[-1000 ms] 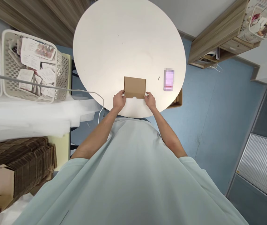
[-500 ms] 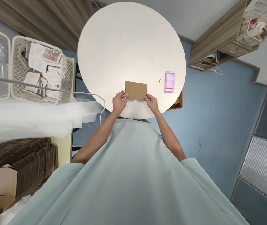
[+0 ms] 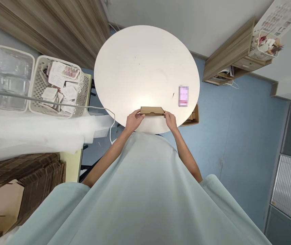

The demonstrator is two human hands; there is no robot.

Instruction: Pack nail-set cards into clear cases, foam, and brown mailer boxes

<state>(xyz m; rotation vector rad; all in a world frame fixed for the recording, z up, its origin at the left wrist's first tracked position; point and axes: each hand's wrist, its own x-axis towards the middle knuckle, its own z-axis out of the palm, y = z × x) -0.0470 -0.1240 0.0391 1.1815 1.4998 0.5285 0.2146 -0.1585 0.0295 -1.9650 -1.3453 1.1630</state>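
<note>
A small brown cardboard box [image 3: 151,111] is at the near part of the round white table [image 3: 140,75], its narrow front side with a small notched tab turned toward me. My left hand [image 3: 134,120] grips the box's left end, thumb at the front and fingers behind. At the right end, my right hand [image 3: 170,120] holds it the same way, fingers closed on the corner. The box appears closed; its inside is hidden. To the right of my right hand lies a phone [image 3: 183,96] with a blurred pinkish screen.
On the left stand a perforated basket [image 3: 36,89] of printed cards and a clear-plastic-filled bin [image 3: 31,75]. White wrapping sheets [image 3: 45,132] and stacked folded cardboard [image 3: 43,177] lie nearer. A white cable [image 3: 114,117] hangs by the table edge. An open carton [image 3: 196,117] sits below right.
The box has tilted, so its narrow front side shows instead of its broad face. Both hands still hold its ends. The view has shifted, with the table lower in the picture.
</note>
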